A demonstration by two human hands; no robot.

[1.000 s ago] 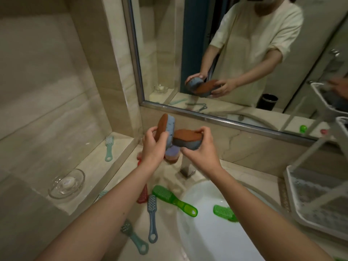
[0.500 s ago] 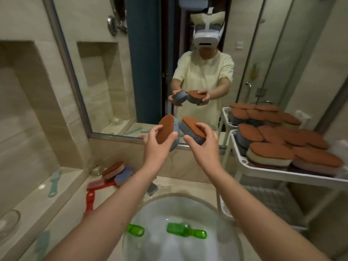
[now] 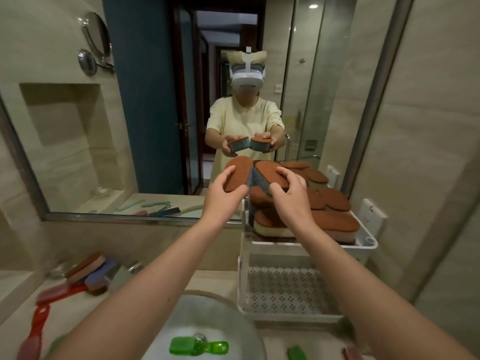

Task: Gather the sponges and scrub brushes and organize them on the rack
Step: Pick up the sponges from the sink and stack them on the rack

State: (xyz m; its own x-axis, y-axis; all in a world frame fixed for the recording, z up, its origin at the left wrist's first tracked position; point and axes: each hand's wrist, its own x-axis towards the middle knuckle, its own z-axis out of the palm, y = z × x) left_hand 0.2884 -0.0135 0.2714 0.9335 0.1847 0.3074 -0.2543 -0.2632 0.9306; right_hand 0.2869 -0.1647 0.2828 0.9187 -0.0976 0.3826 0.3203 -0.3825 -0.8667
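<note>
Two sponges, one per hand: left hand (image 3: 225, 197), right hand (image 3: 293, 197).

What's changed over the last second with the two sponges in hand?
Both hands swung right from above the faucet and up toward the rack's top shelf. The left hand still grips one brown-topped sponge, the right hand the other; neither was let go. Unchanged: green brush in the sink, red brushes on the counter, lower shelf bare.
</note>
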